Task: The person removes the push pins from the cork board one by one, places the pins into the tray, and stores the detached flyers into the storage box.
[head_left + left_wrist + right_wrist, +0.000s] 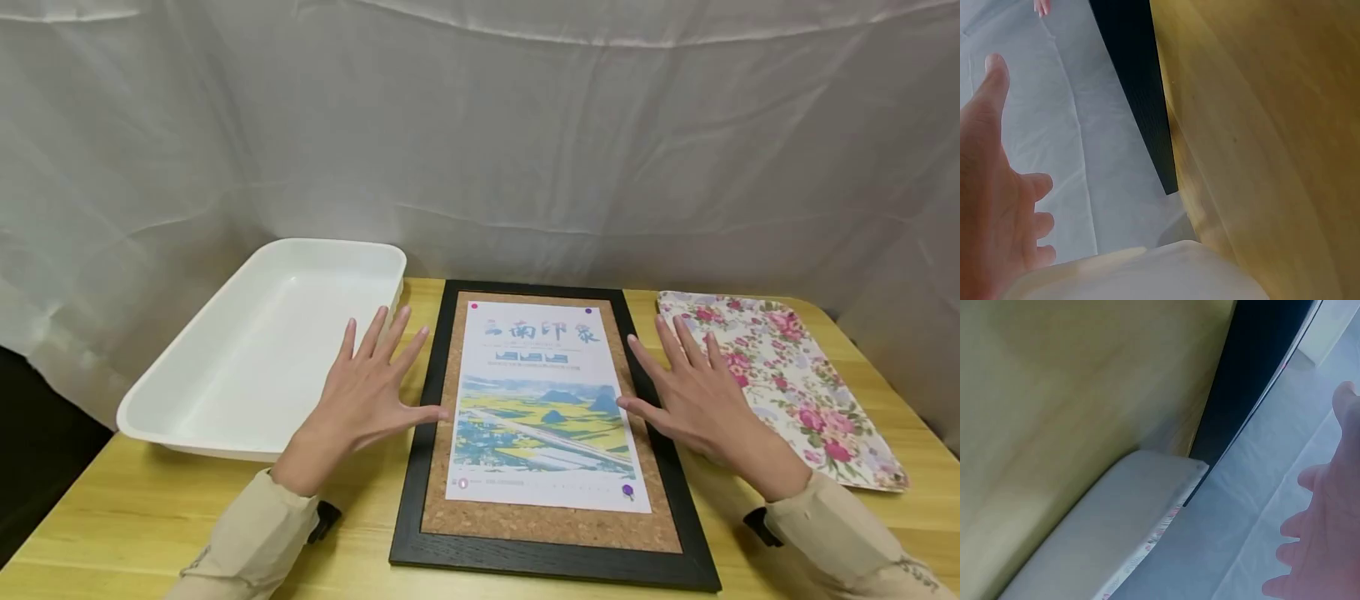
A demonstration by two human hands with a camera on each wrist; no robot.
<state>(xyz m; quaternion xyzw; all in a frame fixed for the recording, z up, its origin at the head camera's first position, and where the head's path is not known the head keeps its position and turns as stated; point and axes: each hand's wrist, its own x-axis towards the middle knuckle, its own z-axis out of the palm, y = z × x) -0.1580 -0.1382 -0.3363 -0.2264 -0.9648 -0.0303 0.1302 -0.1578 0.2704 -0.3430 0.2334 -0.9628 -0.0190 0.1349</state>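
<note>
A black-framed cork board lies flat on the table, bearing a printed landscape poster with Chinese characters. Pins show at the sheet's corners: pink top left, purple top right, purple lower right and a pale round one lower left. My left hand is spread over the frame's left side, between board and white tray. Across from it, my right hand spreads beside the frame's right edge, near the floral board. Neither hand holds anything; both appear raised above the table in the wrist views.
To the left stands a shallow white plastic tray. A floral-patterned board lies at the right on the wooden table. Grey-white cloth hangs behind the table.
</note>
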